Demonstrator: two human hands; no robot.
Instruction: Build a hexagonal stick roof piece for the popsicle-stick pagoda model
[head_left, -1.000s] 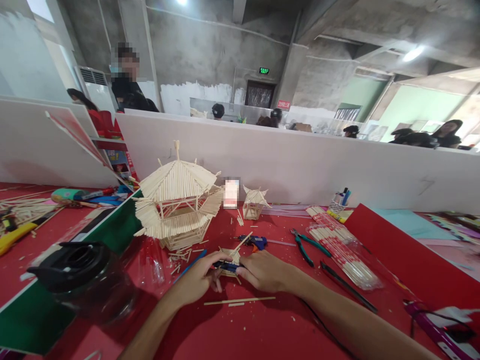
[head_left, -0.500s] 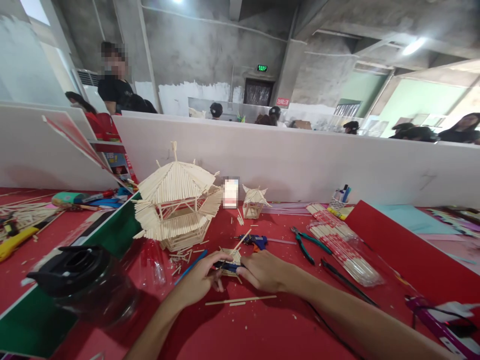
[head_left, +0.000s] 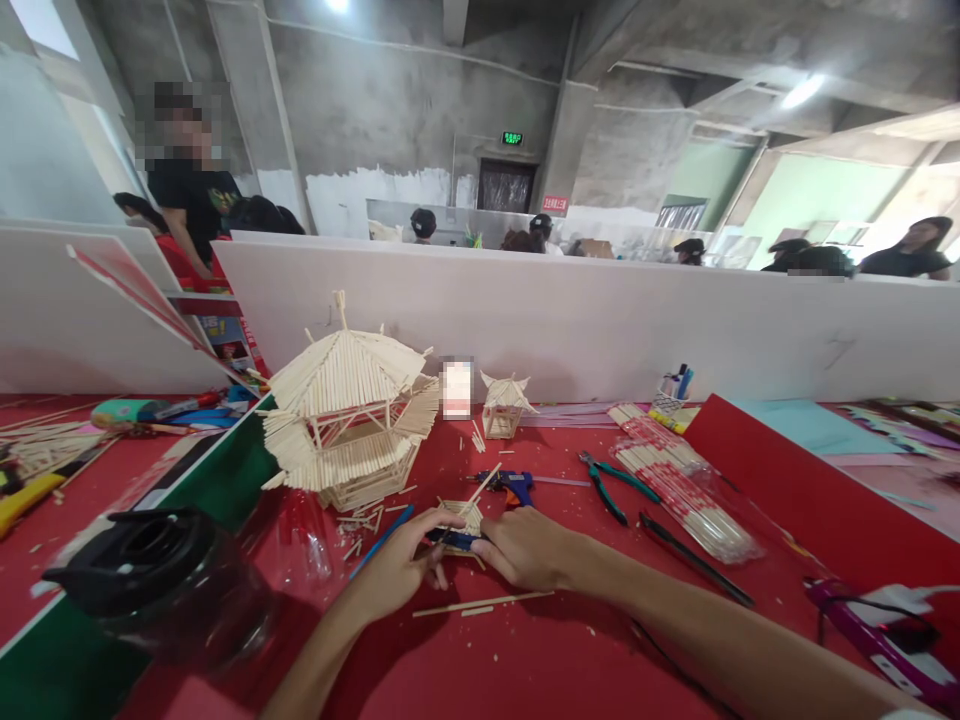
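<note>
A small piece built of thin wooden sticks (head_left: 469,514) lies on the red table between my hands, with one stick slanting up from it. Across its near side is a dark blue tool (head_left: 454,540). My left hand (head_left: 421,548) is closed on the tool's left end, thumb and fingers bent round it. On the tool's right end my right hand (head_left: 517,545) is closed, its fingers curled. A blue glue gun (head_left: 514,486) lies just beyond my right hand. Loose sticks (head_left: 484,604) rest on the table nearer me.
A large stick pavilion (head_left: 349,400) stands back left, a small one (head_left: 506,405) back centre. At left is a dark bottle (head_left: 165,590). Green-handled pliers (head_left: 604,490), bagged sticks (head_left: 682,485) and a purple power strip (head_left: 870,640) lie right. People are beyond the white partition (head_left: 570,320).
The view has shifted slightly, and the standing person beyond the partition appears farther left. My hands hold nearly the same pose on the tool.
</note>
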